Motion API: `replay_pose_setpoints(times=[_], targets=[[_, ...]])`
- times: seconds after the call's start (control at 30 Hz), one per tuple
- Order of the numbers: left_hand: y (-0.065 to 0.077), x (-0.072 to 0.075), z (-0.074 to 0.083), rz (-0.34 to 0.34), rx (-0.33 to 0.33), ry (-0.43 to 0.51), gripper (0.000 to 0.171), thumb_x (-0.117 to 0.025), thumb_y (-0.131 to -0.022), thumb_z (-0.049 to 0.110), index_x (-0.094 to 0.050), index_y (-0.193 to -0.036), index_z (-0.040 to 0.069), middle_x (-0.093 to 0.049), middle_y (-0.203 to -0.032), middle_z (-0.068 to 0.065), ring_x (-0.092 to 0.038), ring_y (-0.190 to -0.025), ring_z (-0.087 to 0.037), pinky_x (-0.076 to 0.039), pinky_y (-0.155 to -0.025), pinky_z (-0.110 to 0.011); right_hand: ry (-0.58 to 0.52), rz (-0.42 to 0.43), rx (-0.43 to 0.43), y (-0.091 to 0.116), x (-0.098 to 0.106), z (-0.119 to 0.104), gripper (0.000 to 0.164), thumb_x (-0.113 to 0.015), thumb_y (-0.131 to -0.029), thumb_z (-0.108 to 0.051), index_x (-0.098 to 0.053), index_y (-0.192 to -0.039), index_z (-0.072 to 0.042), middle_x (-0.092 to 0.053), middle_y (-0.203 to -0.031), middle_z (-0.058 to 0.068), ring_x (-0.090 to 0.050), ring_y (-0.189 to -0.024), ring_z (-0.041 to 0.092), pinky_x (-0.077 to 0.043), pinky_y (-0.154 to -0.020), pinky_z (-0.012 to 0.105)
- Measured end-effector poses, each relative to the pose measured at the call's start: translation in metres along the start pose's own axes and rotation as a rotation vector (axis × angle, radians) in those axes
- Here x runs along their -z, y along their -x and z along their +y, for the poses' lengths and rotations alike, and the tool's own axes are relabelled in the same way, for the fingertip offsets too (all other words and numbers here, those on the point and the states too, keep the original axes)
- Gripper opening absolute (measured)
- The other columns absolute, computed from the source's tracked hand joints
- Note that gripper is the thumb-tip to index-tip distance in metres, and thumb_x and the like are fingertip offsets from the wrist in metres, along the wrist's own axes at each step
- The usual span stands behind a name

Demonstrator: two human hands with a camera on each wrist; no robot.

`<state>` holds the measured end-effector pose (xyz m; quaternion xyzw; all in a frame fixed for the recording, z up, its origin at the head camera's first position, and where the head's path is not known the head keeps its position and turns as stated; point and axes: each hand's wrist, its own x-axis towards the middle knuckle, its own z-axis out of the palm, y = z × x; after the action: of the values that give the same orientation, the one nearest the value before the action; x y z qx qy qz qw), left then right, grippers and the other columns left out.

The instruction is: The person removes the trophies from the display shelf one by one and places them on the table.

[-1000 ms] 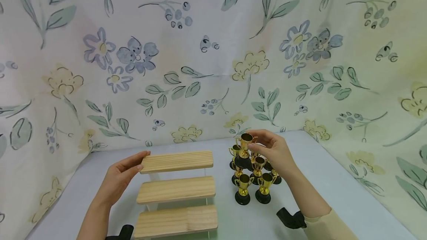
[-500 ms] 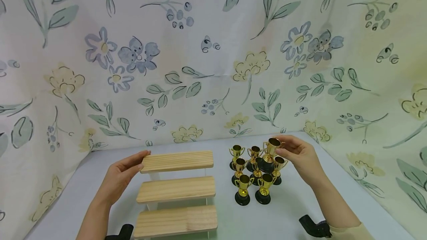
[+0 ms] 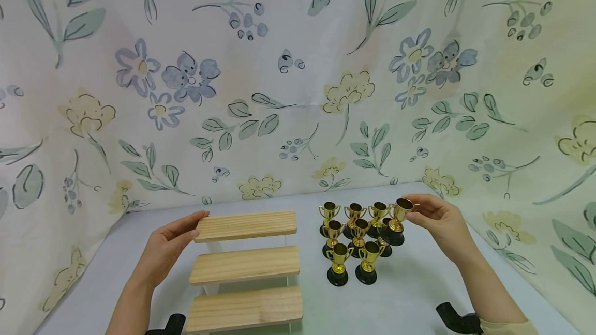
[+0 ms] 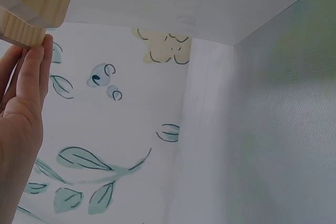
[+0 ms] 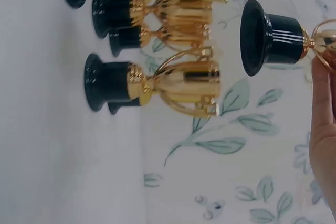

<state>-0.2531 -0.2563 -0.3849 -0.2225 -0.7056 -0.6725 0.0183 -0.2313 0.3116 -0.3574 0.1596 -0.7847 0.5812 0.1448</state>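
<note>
A small gold trophy cup [image 3: 400, 212] with a black base is pinched by its side in my right hand [image 3: 444, 224]. It is raised at the right end of the trophy group and overlaps a standing trophy in the head view. The right wrist view shows the black base [image 5: 270, 38] of this held trophy off the table. My left hand [image 3: 165, 247] pinches the left end of the top board [image 3: 247, 225] of a three-step wooden stand. In the left wrist view, fingers [image 4: 32, 72] of that hand touch the board's end.
Several matching trophies [image 3: 339, 260] stand upright in rows on the white table [image 3: 363, 309], right of the stand. Below the top board are the middle board [image 3: 244, 264] and lower board [image 3: 244, 308]. A floral cloth [image 3: 298, 81] hangs behind.
My right hand has moved to the right with the held trophy, from above the back left of the group to its right end. My left hand stays on the top board.
</note>
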Motion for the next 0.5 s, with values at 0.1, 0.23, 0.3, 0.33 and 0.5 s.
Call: replay_pose_setpoints(times=[0.1, 0.23, 0.3, 0.33, 0.5], targets=[[0.000, 0.000, 0.000, 0.002, -0.004, 0.003, 0.046, -0.047, -0.100, -0.005, -0.039, -0.145, -0.010, -0.061, -0.136, 0.020, -0.056, -0.125, 0.007, -0.043, -0.101, -0.003, -0.003, -0.012, 0.002, 0.002, 0.003, 0.005, 0.031, -0.066, -0.091, 0.000, -0.065, -0.122, -0.002, -0.071, -0.104, -0.021, -0.067, -0.089, -0.003, -0.057, -0.080, 0.013], [0.000, 0.000, -0.001, 0.001, -0.009, 0.006, 0.047, -0.046, -0.099, -0.008, -0.039, -0.145, -0.010, -0.061, -0.136, 0.019, -0.056, -0.125, 0.007, -0.042, -0.101, -0.003, -0.037, -0.034, -0.007, 0.005, 0.008, 0.014, 0.030, -0.065, -0.091, 0.002, -0.065, -0.121, -0.001, -0.072, -0.104, -0.020, -0.068, -0.089, -0.002, -0.057, -0.080, 0.014], [0.000, 0.000, -0.001, 0.000, -0.011, 0.009, 0.047, -0.045, -0.099, -0.008, -0.039, -0.145, -0.010, -0.061, -0.136, 0.019, -0.056, -0.125, 0.007, -0.043, -0.101, -0.003, -0.051, -0.045, -0.019, 0.006, 0.010, 0.019, 0.030, -0.065, -0.092, 0.002, -0.065, -0.121, -0.001, -0.072, -0.105, -0.020, -0.068, -0.090, -0.002, -0.057, -0.080, 0.014], [0.000, 0.000, -0.001, -0.001, -0.011, 0.009, 0.047, -0.045, -0.099, -0.009, -0.039, -0.145, -0.010, -0.061, -0.136, 0.019, -0.056, -0.125, 0.007, -0.043, -0.101, -0.003, -0.054, -0.052, -0.025, 0.006, 0.012, 0.022, 0.030, -0.065, -0.092, 0.002, -0.065, -0.121, -0.002, -0.072, -0.105, -0.020, -0.068, -0.090, -0.002, -0.057, -0.080, 0.014], [0.000, 0.000, -0.001, -0.005, -0.012, 0.012, 0.046, -0.043, -0.099, -0.009, -0.038, -0.145, -0.010, -0.061, -0.137, 0.019, -0.056, -0.125, 0.007, -0.043, -0.101, -0.003, -0.115, -0.116, -0.039, 0.009, 0.016, 0.036, 0.031, -0.061, -0.092, 0.005, -0.066, -0.121, -0.005, -0.072, -0.106, -0.018, -0.069, -0.089, -0.001, -0.057, -0.079, 0.017]])
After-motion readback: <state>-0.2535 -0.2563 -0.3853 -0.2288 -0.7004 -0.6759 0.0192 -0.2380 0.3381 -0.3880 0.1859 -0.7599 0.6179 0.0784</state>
